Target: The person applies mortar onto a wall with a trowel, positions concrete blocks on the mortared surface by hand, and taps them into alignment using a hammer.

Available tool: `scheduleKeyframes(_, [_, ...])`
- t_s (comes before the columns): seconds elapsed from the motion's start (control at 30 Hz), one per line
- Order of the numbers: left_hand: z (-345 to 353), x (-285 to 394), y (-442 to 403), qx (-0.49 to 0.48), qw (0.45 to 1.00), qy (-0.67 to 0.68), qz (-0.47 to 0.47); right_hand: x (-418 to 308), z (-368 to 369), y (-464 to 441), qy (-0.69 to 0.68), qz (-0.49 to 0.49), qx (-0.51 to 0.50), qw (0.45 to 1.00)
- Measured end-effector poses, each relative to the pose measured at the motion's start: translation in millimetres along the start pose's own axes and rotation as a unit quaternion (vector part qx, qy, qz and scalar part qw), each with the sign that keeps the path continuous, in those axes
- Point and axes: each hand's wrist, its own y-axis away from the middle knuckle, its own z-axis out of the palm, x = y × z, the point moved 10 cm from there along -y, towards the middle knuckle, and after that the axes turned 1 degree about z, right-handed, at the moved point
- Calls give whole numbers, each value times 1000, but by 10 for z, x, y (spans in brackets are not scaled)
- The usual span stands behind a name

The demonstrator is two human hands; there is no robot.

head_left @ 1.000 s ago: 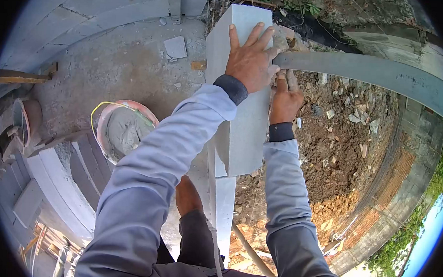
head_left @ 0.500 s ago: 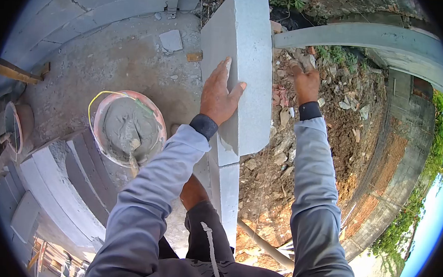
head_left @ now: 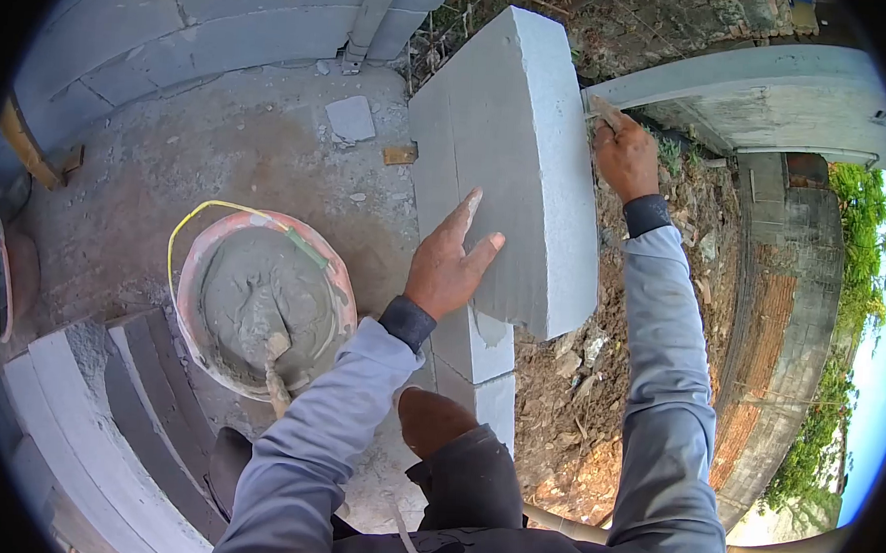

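Note:
A large grey concrete block (head_left: 559,182) sits on top of a low block wall (head_left: 489,351), with wet mortar showing under its near end. My left hand (head_left: 449,269) rests against the block's left face, its fingers and thumb spread apart, holding nothing. At the block's right side, near the concrete beam (head_left: 744,80), my right hand (head_left: 627,156) has its fingers drawn together. Whatever is between them, if anything, I cannot make out. To the left stands a bucket (head_left: 189,308) of grey mortar (head_left: 262,287), a trowel (head_left: 277,353) stuck in it.
Stacked blocks (head_left: 85,418) lie at lower left, beside another bucket (head_left: 22,275). A broken slab piece (head_left: 351,119) and a small wood piece (head_left: 400,155) lie on the floor. Rubble and soil (head_left: 571,423) fill the right side, before an old brick wall (head_left: 771,334).
My left hand has shifted from the block's upper edge down onto its left face. My right hand has moved up to the beam beside the block. The view has turned slightly.

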Motion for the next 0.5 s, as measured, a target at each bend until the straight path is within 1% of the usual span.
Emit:
scheduleKeyframes(0.03, [-30,-97,41,7,1000,4,4,-37,19,-61,11,-37,28,999])
scheduleKeyframes(0.13, [-145,-314,179,17,1000,21,-10,15,182,-252,149,30,-49,987])
scheduleKeyframes(0.17, [-188,-374,232,16,999,26,-19,107,218,-332,119,51,-41,991])
scheduleKeyframes(0.27, [-309,-472,395,20,999,38,-19,58,238,-461,189,61,-67,978])
scheduleKeyframes(0.3, [-348,-513,438,26,998,48,-24,73,211,-483,193,70,-51,977])
scheduleKeyframes(0.4, [-461,-635,523,45,996,77,-32,-52,125,-568,128,39,-23,991])
scheduleKeyframes(0.43, [-485,-673,550,46,995,85,-32,-248,37,-554,182,-25,24,983])
scheduleKeyframes(0.5, [-499,-698,587,39,995,86,-28,-105,158,-622,138,81,-98,982])
